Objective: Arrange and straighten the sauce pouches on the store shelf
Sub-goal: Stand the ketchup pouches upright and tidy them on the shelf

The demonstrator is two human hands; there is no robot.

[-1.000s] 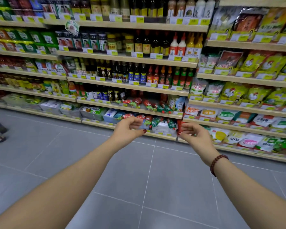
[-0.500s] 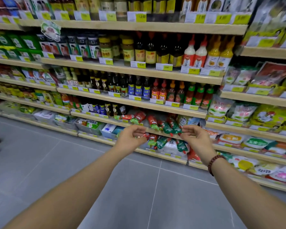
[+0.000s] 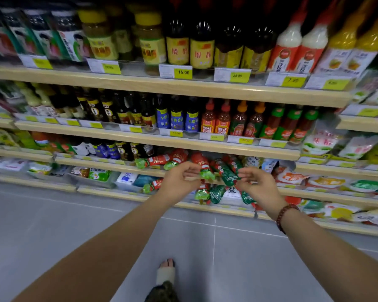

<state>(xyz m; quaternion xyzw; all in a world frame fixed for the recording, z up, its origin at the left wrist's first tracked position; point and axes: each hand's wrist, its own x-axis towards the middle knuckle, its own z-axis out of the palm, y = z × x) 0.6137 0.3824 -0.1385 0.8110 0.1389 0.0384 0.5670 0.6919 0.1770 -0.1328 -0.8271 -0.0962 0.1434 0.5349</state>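
Red and green sauce pouches (image 3: 224, 170) lie jumbled and tilted on a low wooden shelf (image 3: 244, 151), with several more pouches (image 3: 207, 192) on the shelf below. My left hand (image 3: 179, 179) reaches to the pouch pile from the left, fingers curled but apart, its fingertips at a red pouch with a green end (image 3: 204, 168). My right hand (image 3: 258, 185) comes in from the right, fingers spread, just short of a green pouch (image 3: 229, 175). Neither hand visibly grips anything.
Rows of sauce bottles (image 3: 177, 116) fill the shelves above. Flat bagged goods (image 3: 327, 182) lie on shelves to the right, and white packs (image 3: 127, 178) to the lower left. Grey tiled floor (image 3: 74, 225) lies below, with my foot (image 3: 165, 275) on it.
I have stepped much closer to the shelf. Both hands have moved forward and up to the pouch pile, now at its front edge.
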